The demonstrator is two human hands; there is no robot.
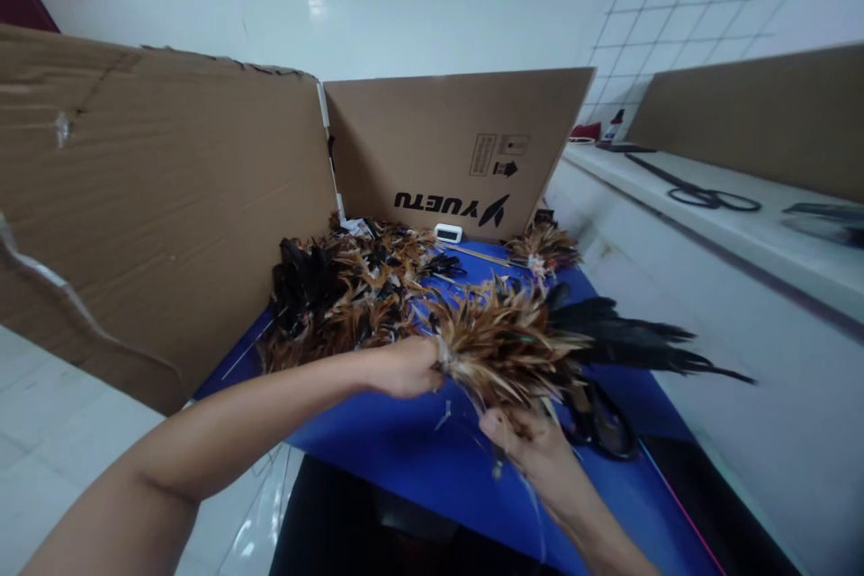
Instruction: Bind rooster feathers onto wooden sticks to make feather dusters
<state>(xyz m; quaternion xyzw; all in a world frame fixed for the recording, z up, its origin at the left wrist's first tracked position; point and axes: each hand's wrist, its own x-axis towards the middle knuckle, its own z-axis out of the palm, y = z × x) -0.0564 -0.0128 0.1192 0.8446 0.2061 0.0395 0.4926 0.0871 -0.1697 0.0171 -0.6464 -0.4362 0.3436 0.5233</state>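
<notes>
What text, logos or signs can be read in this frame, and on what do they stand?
"YUETU", printed upside down in black with a leaf-like logo beside it, on the cardboard panel behind the feather pile.
An arrow sign and two boxed symbols on the same panel: too small to read.
Small white device at the panel's foot: display unreadable.
Bottle on the far ledge: label blurred.
No text on the feather bundle held in the left hand and right hand.
</notes>
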